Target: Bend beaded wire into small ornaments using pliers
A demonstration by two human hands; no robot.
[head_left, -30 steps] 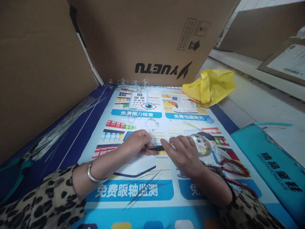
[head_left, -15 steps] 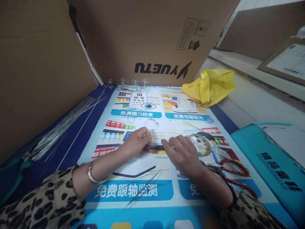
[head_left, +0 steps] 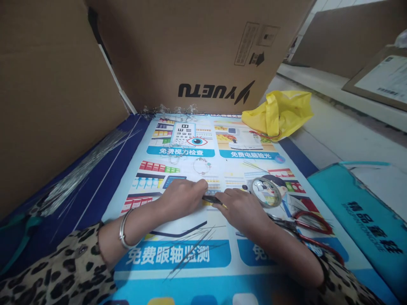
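Note:
My right hand (head_left: 243,209) is closed around a small pair of pliers (head_left: 210,198) with dark jaws and a bit of yellow on the handle. The jaws point left and reach my left hand (head_left: 186,197), which is closed with its thumb on top. Whatever its fingers pinch is hidden. Just beyond the hands, a beaded wire ring (head_left: 201,166) lies on the printed sheet (head_left: 178,288). Nearer to me are loose thin wires (head_left: 193,248). A roll of clear tape (head_left: 280,195) and red-handled scissors (head_left: 313,222) lie beside my right hand and forearm.
A cardboard box (head_left: 203,46) walls off the back and left. On the left lie a bundle of wires (head_left: 85,163) and a green-handled tool (head_left: 28,222). Clear beaded wire pieces (head_left: 168,111) sit at the back. A yellow bag (head_left: 280,116) and a teal bag (head_left: 356,212) are to the right.
My left hand has turned over, its thumb now uppermost, and its fingers have closed further. The pliers have tilted and moved slightly right. The beaded ring now lies apart from the left hand.

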